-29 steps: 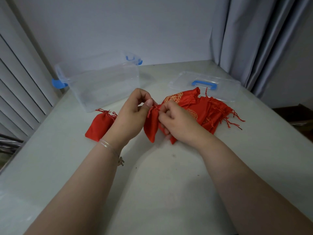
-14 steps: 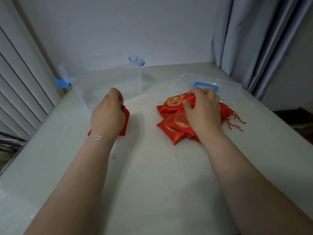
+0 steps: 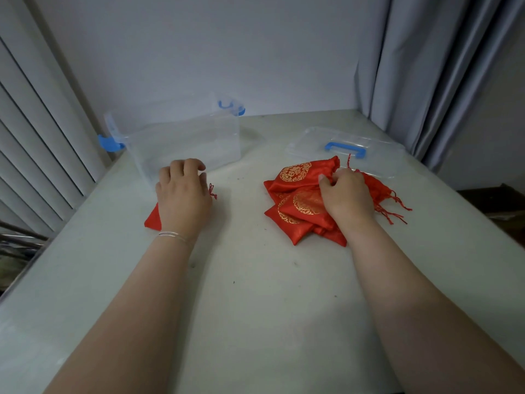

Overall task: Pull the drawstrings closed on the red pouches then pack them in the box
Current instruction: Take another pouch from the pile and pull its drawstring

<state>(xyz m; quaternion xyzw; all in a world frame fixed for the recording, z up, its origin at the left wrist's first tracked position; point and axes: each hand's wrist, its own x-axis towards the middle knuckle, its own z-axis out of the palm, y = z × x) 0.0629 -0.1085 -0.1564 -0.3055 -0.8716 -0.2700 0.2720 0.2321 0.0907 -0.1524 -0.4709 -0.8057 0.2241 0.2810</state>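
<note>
Pale bench [image 3: 255, 294] in a corner w/ grey wall, blinds left, curtain right. Clear box [image 3: 181, 140] far left is open, nothing in it yet. L hand [image 3: 183, 194] has just set a tied red pouch [image 3: 152, 220] down by the box and now lies over it, fingers relaxed, gripping nothing: that one's done, not yet packed. R hand [image 3: 345, 196] has moved onto the pile of untied pouches [image 3: 301, 203], fingers curled pinching the top one's mouth, prob. next up. Lid [image 3: 369, 160] behind the pile.

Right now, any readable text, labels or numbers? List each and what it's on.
None readable.
Gold round emblems on the red pouches: ornamental, possibly a character, too blurred to read.
Clear box and lid: no label or print visible.
</note>
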